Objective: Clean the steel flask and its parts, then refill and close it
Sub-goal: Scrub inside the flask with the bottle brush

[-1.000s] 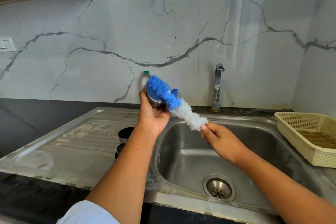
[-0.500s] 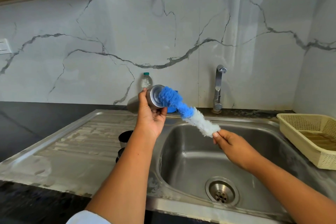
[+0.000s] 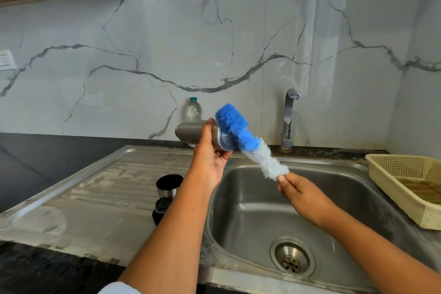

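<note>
Steel flask [image 3: 191, 132] sat clasped in left grip [image 3: 210, 162]; right grip [image 3: 300, 192] pinched bottle brush [image 3: 250, 143] at its mouth; refilling and closing apparently remained.

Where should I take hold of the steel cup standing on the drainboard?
Grip the steel cup around its round side wall, coming down from above on the left. It stands upright, and the black stopper sits close on its near side.

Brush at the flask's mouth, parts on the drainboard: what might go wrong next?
The blue-and-white bristle brush looks folded across the mouth of the steel flask; pushing may only bend it.
The right hand pinches just the white tip, so it could slip.
The two black-topped flask parts stand beside the left forearm and could be knocked into the steel sink.
</note>
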`<control>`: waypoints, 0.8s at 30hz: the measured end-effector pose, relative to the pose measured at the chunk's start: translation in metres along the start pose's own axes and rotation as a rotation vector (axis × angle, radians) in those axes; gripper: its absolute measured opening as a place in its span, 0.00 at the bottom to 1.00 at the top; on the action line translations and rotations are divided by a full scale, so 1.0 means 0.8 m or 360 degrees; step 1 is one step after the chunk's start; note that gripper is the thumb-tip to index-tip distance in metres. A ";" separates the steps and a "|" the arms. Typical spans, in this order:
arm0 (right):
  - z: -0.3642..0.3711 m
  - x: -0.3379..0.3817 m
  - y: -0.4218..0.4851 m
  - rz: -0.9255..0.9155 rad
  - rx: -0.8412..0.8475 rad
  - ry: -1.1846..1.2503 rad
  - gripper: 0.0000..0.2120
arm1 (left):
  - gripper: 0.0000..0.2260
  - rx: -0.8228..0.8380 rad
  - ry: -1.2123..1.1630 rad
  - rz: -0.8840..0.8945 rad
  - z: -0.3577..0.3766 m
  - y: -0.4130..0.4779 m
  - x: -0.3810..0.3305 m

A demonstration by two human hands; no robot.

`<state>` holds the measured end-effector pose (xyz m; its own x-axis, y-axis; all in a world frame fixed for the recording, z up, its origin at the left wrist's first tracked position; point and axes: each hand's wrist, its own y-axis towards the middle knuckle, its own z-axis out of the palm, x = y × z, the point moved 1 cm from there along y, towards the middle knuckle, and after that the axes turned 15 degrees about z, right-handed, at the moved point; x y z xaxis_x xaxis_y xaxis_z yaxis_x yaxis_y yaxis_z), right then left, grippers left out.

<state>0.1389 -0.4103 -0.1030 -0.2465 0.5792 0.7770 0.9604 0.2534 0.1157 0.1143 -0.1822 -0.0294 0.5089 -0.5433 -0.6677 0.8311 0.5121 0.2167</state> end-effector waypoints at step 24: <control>-0.006 0.002 -0.007 0.0031 0.0005 -0.0178 0.16 | 0.33 -0.0202 0.0339 0.0217 -0.005 0.013 0.006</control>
<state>0.1337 -0.4146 -0.0991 -0.2407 0.6670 0.7051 0.9648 0.2436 0.0989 0.1248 -0.1766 -0.0335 0.5443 -0.3186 -0.7760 0.7167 0.6574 0.2328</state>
